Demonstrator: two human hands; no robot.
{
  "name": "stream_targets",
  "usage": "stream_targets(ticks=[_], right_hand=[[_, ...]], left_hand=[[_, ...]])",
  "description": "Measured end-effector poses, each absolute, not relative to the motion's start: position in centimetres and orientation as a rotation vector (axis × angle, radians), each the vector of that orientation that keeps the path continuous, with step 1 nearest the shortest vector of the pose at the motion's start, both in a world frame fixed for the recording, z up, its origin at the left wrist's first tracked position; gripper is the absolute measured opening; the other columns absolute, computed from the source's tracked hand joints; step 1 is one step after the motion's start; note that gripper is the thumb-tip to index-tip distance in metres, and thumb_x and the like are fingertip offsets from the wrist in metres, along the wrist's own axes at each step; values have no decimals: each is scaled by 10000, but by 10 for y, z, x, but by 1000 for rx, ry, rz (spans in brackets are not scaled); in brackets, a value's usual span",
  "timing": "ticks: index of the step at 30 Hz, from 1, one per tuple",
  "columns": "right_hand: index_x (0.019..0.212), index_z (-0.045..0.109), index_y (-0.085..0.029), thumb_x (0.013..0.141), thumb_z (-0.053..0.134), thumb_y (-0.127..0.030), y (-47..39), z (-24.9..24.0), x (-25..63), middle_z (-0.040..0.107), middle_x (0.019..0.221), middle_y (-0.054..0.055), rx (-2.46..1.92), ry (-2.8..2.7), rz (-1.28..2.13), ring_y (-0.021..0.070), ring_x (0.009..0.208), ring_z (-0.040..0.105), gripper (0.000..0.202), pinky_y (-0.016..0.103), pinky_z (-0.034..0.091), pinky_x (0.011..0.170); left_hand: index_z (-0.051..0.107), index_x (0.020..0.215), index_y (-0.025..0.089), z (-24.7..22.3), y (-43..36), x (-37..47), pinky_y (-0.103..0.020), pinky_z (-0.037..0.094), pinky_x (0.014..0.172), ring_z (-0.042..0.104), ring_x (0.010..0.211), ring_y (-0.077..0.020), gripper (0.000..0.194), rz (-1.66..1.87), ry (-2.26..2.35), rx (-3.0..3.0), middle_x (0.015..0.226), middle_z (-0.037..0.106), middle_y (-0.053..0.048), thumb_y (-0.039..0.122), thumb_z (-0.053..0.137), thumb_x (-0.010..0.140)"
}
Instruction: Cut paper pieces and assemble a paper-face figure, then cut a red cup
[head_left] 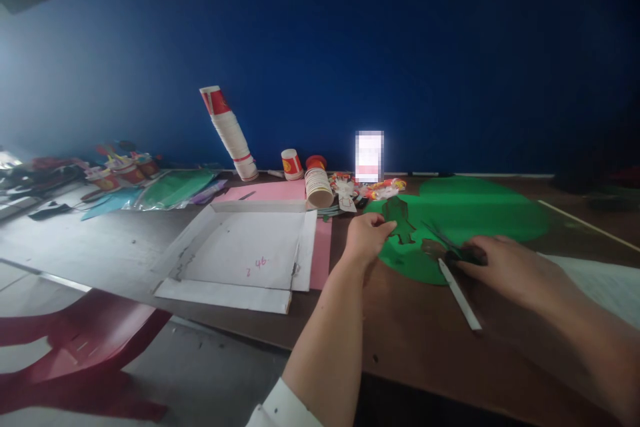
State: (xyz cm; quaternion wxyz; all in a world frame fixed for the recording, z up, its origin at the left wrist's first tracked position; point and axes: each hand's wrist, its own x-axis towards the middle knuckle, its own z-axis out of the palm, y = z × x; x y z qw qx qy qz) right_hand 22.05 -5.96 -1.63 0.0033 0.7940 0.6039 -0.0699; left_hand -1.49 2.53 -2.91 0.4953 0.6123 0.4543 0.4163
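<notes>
My left hand point(369, 237) pinches the edge of a small green cut-out point(399, 219) with a dark outline and a jagged lower end. Under and behind it spreads a green sheet point(480, 203) with rounded edges, lying on the brown table. In my right hand point(495, 257) is a pair of scissors point(443, 237), its thin blades pointing left over the green sheet towards the cut-out. My fingers wrap its dark handles. Just below the scissors lies a narrow white strip point(461, 299). A small brownish patch point(433, 248) shows beside the blades; I cannot tell what it is.
Left of my arm lies a shallow white cardboard tray point(225, 297) over pink paper point(321, 253). Behind stand a leaning stack of paper cups point(231, 137) and a red cup point(292, 164). A thin stick point(590, 225) lies right. A red chair point(95, 340) stands at lower left.
</notes>
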Motion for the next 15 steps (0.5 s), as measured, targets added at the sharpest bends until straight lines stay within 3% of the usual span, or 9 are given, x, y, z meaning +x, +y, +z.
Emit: stream_targets(ticks=[3,7,12,15], right_hand=[[994,617,-232,789,558,-450,-53,-18,222,674,1017,130,2448,1901,-233,319,910,647,304,341,400,655],[863,635,-230,729,596,-337,-46,-11,220,707,830,88,2427,1919,-356,292,781,654,176,319,380,601],[948,708,-172,723,586,-265,-43,4,221,741,830,104,2454,1976,-498,279,767,667,272,311,407,609],[1005,736,-139,761,538,-238,-46,7,224,742,732,72,2456,2019,-678,239,686,672,329,292,435,590]], left_hand=[[509,588,174,-30,26,-15,-244,252,504,357,513,-84,278,1012,1093,1487,519,425,51,348,678,724],[513,594,174,-32,26,-14,-244,256,506,370,516,-86,271,1024,1086,1480,532,439,43,341,683,724],[514,583,178,-30,25,-15,-247,262,516,387,521,-92,281,1029,1091,1483,529,447,37,350,685,724],[520,581,178,-28,24,-15,-251,261,519,383,519,-93,279,1024,1100,1473,524,451,36,348,693,719]])
